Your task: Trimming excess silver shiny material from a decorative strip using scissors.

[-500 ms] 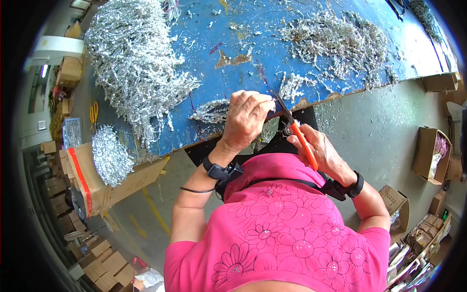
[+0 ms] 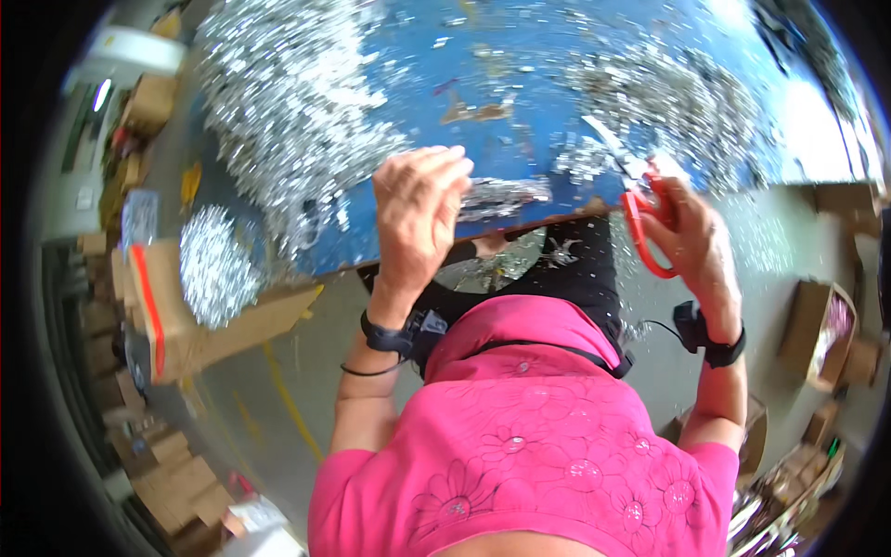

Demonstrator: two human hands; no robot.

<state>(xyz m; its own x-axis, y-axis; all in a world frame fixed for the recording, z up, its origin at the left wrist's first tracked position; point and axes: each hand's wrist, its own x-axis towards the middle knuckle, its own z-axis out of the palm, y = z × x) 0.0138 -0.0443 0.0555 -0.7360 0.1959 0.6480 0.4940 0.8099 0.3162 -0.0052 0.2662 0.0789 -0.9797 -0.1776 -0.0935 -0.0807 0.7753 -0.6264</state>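
Note:
Near the table's front edge, my left hand (image 2: 413, 218) is raised, its fingers stretched out and nothing visible in them. Just to its right, a small bundle of silver glitter sprigs (image 2: 506, 197) lies along the edge of the blue table (image 2: 520, 153). My right hand (image 2: 694, 234) grips red-handled scissors (image 2: 639, 239), fingers in the loops. Their blades slant up to the left, beside a little silver clump (image 2: 581, 161). A big heap of shiny silver sprigs (image 2: 288, 111) covers the left of the table. Motion blurs parts of the picture.
Duller silver trimmings (image 2: 673, 97) are spread at the right of the table. A cardboard box (image 2: 264, 320) at the left carries another silver bunch (image 2: 218, 267). An open carton (image 2: 817, 334) stands on the floor at right, and more boxes (image 2: 181, 483) pile up lower left.
My left hand has moved left, off the small bundle, which now lies further right on the table edge. My right hand has swung up and right with the scissors.

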